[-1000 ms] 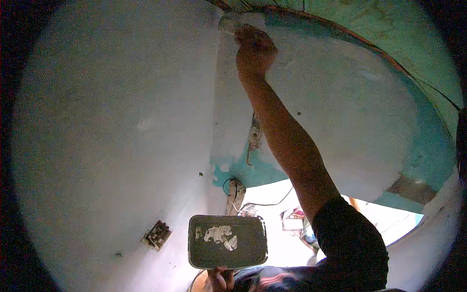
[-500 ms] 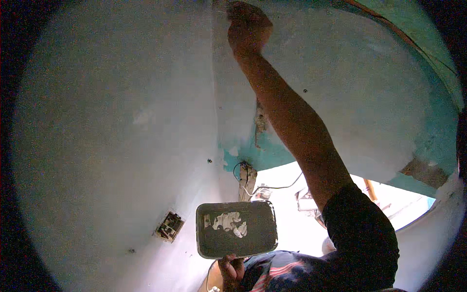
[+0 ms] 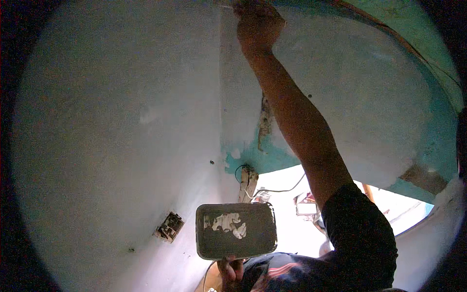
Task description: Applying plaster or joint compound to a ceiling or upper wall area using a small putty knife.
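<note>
In my left hand (image 3: 230, 268) is a dark rectangular tray (image 3: 258, 226), held at its near edge with the fingers tucked underneath. A patch of white paste (image 3: 226, 222) lies on the tray's bottom, left of its middle. My right arm stretches far up, and my right hand (image 3: 260, 27) is closed near the wall corner at the top of the view. A thin pale edge pokes out left of its fingers; the rest of what it holds is too dark and cut off to make out.
A whitish wall (image 3: 121, 146) fills the left side. The adjoining wall (image 3: 365, 112) shows turquoise patches and a rough scar. An opened electrical box (image 3: 169, 227) sits low on the left wall. A cable (image 3: 282, 190) hangs across a bright opening. Brown trim (image 3: 389, 31) runs along the upper right.
My right hand has shifted slightly to the right, while the wall corner has also slid right in view. The tray and its white paste stay nearly in place.
</note>
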`<state>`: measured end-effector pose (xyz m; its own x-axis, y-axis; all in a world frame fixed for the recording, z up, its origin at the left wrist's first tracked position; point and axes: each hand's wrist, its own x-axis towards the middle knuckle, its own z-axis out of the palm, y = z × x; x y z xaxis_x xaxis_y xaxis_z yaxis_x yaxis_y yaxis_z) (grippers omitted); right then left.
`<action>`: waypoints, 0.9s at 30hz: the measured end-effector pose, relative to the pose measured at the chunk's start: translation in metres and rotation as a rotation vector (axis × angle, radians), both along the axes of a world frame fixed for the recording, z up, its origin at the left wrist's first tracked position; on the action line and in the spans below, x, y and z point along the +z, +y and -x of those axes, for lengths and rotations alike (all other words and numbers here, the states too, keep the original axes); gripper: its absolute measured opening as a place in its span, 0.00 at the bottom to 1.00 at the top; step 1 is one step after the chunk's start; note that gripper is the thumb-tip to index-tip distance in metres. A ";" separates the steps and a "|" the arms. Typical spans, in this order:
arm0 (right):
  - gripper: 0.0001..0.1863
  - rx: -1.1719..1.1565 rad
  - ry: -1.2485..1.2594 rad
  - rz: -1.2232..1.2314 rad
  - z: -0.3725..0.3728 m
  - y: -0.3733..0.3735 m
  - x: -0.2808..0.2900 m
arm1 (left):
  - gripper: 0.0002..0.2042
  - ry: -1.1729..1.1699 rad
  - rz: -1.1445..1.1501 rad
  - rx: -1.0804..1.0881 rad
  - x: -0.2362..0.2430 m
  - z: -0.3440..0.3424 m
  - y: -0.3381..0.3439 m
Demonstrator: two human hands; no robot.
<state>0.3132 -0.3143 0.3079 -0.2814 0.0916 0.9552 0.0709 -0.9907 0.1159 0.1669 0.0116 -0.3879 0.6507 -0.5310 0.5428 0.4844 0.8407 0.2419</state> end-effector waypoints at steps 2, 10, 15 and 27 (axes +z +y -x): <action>0.11 -0.556 0.279 -0.348 0.023 -0.060 -0.007 | 0.25 0.512 -0.654 0.031 0.213 0.040 -0.009; 0.09 0.062 -0.003 0.054 -0.015 0.056 -0.034 | 0.14 0.528 -0.555 0.021 0.157 0.029 0.004; 0.07 -0.031 -0.211 0.010 0.005 0.027 -0.032 | 0.24 0.489 -0.491 0.041 0.198 0.030 -0.008; 0.06 0.709 0.003 -0.041 -0.041 0.136 -0.055 | 0.27 0.462 -0.504 0.009 0.183 0.027 -0.002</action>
<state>0.3542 -0.1788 0.2527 -0.2567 -0.1489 0.9550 0.7007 -0.7092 0.0778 0.1399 0.0101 -0.2053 0.7619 -0.6393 -0.1038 0.6253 0.6843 0.3752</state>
